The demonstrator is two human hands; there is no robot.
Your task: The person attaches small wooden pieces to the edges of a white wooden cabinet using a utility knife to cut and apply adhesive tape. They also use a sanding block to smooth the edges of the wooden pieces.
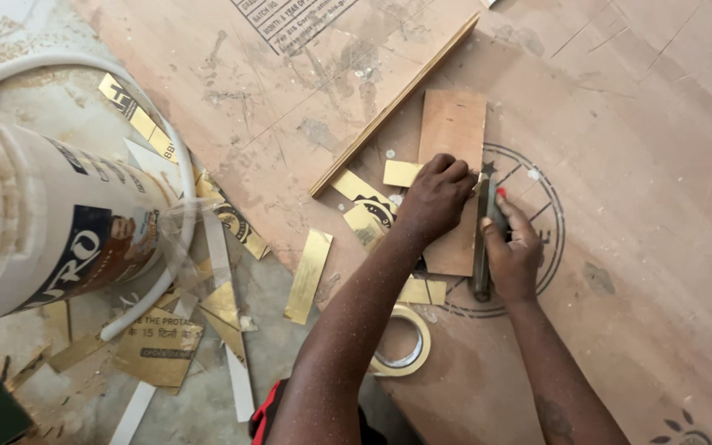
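Left hand (438,195), fisted, pins small rectangular plywood offcut (452,124); right hand (511,251) grips dark utility knife (483,247); risk: blade slipping into left knuckles

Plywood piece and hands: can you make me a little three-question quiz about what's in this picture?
1. True or false: the left hand presses on the small plywood piece.
2. What does the right hand hold? A) a dark utility knife B) a paintbrush C) a spoon
3. Fill in: the ring near the left forearm is a roll of ____.

Key: 1 true; 2 A; 3 tape.
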